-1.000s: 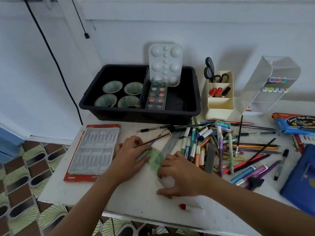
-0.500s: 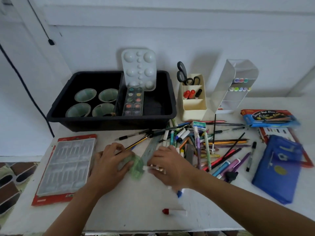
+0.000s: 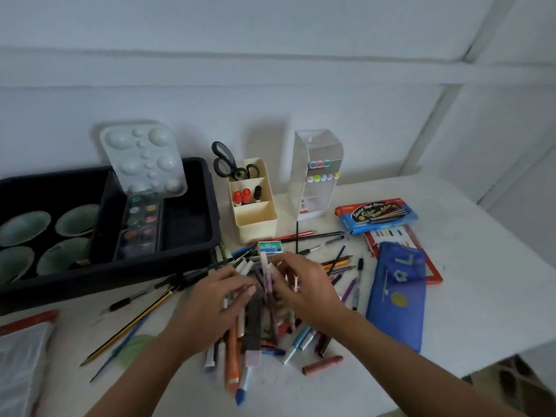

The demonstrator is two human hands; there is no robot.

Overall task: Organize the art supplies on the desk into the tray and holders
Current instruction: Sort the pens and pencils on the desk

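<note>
A heap of markers and pens (image 3: 270,323) lies in the middle of the white desk (image 3: 469,296). My left hand (image 3: 215,302) and my right hand (image 3: 305,288) are both on top of it, fingers curled round several markers; motion blur hides the exact grip. An orange marker (image 3: 232,356) sticks out below my left hand. The black tray (image 3: 192,267) at the left holds green cups (image 3: 73,221), a watercolour set (image 3: 138,227) and a white palette (image 3: 144,158). A cream holder (image 3: 255,219) with scissors (image 3: 225,164) and a clear holder (image 3: 319,179) stand behind the heap.
A blue pencil case (image 3: 397,299), a blue crayon box (image 3: 376,215) and a red-edged pack (image 3: 433,275) lie at the right. A green protractor (image 3: 132,347), a striped pencil (image 3: 129,323) and a brown crayon (image 3: 322,364) lie loose near the front. The desk edge runs close at the lower right.
Both hands left the green protractor, which now lies on the desk, and moved right onto the marker heap. The view swung right and closer.
</note>
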